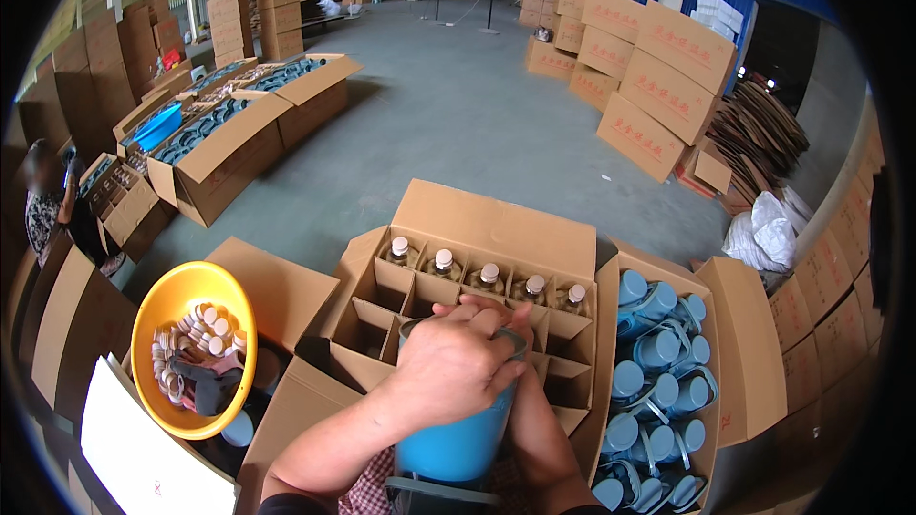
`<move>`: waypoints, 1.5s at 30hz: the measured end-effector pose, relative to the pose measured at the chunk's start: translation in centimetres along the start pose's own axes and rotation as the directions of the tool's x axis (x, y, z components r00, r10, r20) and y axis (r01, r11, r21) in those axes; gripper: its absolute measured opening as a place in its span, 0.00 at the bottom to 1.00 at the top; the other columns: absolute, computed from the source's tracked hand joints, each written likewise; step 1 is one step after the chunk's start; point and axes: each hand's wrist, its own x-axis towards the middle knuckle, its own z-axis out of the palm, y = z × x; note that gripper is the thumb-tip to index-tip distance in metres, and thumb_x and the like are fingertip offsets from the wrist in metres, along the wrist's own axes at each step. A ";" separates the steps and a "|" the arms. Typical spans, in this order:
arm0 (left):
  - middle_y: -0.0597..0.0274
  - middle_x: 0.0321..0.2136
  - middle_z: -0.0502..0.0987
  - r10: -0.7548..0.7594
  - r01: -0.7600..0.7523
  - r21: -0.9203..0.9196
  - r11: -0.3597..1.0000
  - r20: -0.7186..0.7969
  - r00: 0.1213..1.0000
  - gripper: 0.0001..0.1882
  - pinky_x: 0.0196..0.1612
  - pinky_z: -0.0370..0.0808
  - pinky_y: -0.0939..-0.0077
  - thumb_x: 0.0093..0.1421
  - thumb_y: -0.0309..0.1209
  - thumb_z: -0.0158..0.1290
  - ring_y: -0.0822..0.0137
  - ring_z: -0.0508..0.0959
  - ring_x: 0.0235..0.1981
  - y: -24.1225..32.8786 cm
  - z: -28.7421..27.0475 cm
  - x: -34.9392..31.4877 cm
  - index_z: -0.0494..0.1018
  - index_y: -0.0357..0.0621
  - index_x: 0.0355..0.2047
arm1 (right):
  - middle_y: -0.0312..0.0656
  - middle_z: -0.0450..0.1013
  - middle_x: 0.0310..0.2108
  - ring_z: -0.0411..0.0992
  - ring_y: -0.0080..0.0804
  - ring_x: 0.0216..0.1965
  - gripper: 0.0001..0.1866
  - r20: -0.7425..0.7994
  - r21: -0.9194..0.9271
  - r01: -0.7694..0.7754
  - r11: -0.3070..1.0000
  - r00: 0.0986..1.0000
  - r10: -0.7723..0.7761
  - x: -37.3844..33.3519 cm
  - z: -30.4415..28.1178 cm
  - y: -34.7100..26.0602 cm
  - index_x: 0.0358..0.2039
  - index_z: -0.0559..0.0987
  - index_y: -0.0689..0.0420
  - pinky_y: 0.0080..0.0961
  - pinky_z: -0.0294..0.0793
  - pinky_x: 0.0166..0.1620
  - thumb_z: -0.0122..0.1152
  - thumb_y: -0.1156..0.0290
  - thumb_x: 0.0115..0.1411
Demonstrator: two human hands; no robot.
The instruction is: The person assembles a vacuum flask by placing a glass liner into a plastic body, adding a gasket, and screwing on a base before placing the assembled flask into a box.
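Left hand (456, 362) arches over the blue vessel (448, 448), right hand (524, 377) alongside.

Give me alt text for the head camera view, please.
A person's left hand and right hand hold a blue container by an open divided carton with five capped bottles along its far row. A yellow basin holding pale caps sits at left, a box packed with blue vessels at right; stacked cardboard boxes stand beyond.
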 end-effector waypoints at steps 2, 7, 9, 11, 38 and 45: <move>0.61 0.22 0.68 -0.006 0.006 0.014 1.000 0.000 1.000 0.10 0.25 0.71 0.68 0.45 0.39 0.59 0.59 0.73 0.23 0.1 0.0 -0.1 0.75 0.47 0.20 | 0.57 0.66 0.52 0.62 0.50 0.56 0.43 0.013 0.052 0.005 0.999 1.000 -0.006 0.1 0.7 0.1 0.53 0.68 0.61 0.46 0.57 0.60 0.31 0.32 0.58; 0.62 0.21 0.68 -0.011 0.010 0.024 1.000 0.028 1.000 0.10 0.25 0.72 0.67 0.46 0.39 0.58 0.59 0.73 0.23 0.0 0.1 -0.1 0.75 0.46 0.19 | 0.56 0.67 0.51 0.62 0.50 0.56 0.43 0.018 0.044 0.033 0.998 0.999 -0.034 0.1 -0.1 0.5 0.51 0.69 0.62 0.47 0.58 0.59 0.30 0.32 0.58; 0.62 0.22 0.68 -0.018 0.017 0.022 1.000 0.029 0.999 0.11 0.26 0.72 0.67 0.46 0.39 0.58 0.59 0.73 0.23 0.0 0.0 -0.2 0.75 0.46 0.20 | 0.56 0.68 0.51 0.62 0.50 0.56 0.43 -0.016 0.014 0.024 1.000 1.000 -0.024 0.0 0.0 0.6 0.51 0.69 0.62 0.47 0.58 0.59 0.30 0.32 0.58; 0.61 0.22 0.68 -0.020 0.020 0.018 1.000 0.029 0.999 0.11 0.26 0.72 0.67 0.46 0.39 0.58 0.59 0.74 0.23 0.0 -0.1 -0.2 0.75 0.46 0.20 | 0.56 0.68 0.50 0.63 0.50 0.56 0.43 -0.015 0.010 0.026 1.000 1.000 -0.026 0.0 -0.2 0.6 0.51 0.70 0.62 0.47 0.58 0.59 0.30 0.32 0.58; 0.50 0.26 0.74 -0.121 0.123 0.169 0.978 -0.020 0.992 0.13 0.34 0.72 0.60 0.45 0.37 0.53 0.49 0.76 0.29 -0.9 5.8 -1.0 0.76 0.37 0.21 | 0.49 0.74 0.41 0.70 0.36 0.46 0.36 -0.179 -0.726 0.066 0.684 0.943 -0.281 -2.9 2.9 -3.3 0.39 0.78 0.64 0.31 0.63 0.54 0.30 0.43 0.65; 0.56 0.17 0.62 0.058 -0.174 -0.648 0.742 -0.197 0.979 0.17 0.26 0.64 0.66 0.51 0.33 0.55 0.55 0.67 0.22 -7.1 0.5 -3.9 0.64 0.38 0.12 | 0.53 0.74 0.39 0.71 0.43 0.45 0.36 -0.049 -0.824 0.072 0.562 0.979 -0.197 -1.8 3.6 -3.6 0.33 0.77 0.68 0.36 0.64 0.54 0.27 0.48 0.66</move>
